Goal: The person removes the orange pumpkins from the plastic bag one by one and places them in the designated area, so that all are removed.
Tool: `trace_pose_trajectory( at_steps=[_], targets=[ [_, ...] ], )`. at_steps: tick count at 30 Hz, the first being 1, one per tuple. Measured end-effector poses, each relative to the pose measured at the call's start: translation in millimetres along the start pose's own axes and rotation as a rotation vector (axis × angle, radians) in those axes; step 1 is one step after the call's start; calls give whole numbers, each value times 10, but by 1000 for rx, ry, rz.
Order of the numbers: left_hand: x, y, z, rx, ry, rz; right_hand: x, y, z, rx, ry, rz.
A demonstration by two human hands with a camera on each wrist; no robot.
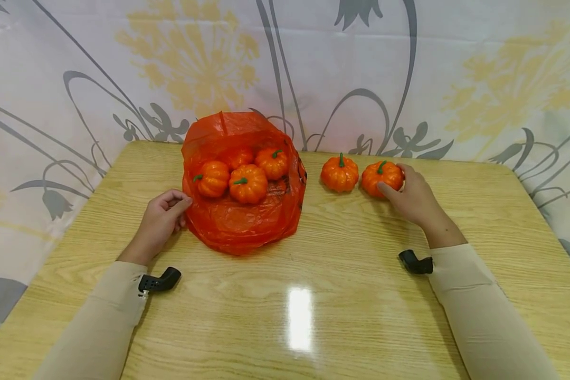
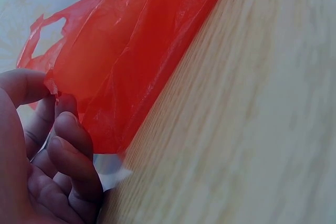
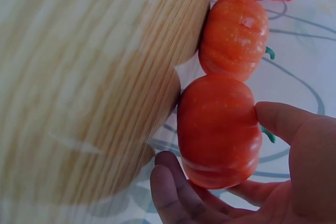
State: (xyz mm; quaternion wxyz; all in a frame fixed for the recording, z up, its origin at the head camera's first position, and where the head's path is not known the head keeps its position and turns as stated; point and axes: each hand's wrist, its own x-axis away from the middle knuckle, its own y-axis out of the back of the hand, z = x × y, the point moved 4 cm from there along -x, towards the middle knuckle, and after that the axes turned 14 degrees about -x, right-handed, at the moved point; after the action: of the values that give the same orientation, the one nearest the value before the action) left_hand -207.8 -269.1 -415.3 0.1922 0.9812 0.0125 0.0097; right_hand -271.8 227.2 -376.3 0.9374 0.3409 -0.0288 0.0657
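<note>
A red plastic bag (image 1: 247,227) lies open on the table, with several small orange pumpkins (image 1: 248,183) with green stems inside it. At the bag's left edge, my left hand (image 1: 163,216) pinches the thin plastic between thumb and fingertips; the left wrist view shows the bag's edge (image 2: 113,72) caught there. To the right of the bag stand two more pumpkins side by side. My right hand (image 1: 415,198) grips the outer pumpkin (image 3: 218,132), thumb on its near side and fingers round its far right side. The inner pumpkin (image 3: 234,36) stands untouched beside it.
Everything rests on a light wood-grain table (image 1: 351,295). A pale cloth (image 1: 309,68) with grey and yellow flower prints hangs behind its back edge. Black wrist mounts (image 1: 160,279) sit at both cuffs.
</note>
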Motion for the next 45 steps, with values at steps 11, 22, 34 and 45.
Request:
trace_pose_trajectory(
  at_steps=[11,22,34,45],
  targets=[
    [-2,6,4,-10,5,4,-6,8,-43,41,-53,29],
    [-5,5,-6,-3,10,11,8,8,-40,74,-78,60],
    [-2,8,4,-22,14,7,18,11,-44,104,-92,65],
    [5,-1,-4,-8,17,10,36,19,-38,102,-98,63]
  ],
)
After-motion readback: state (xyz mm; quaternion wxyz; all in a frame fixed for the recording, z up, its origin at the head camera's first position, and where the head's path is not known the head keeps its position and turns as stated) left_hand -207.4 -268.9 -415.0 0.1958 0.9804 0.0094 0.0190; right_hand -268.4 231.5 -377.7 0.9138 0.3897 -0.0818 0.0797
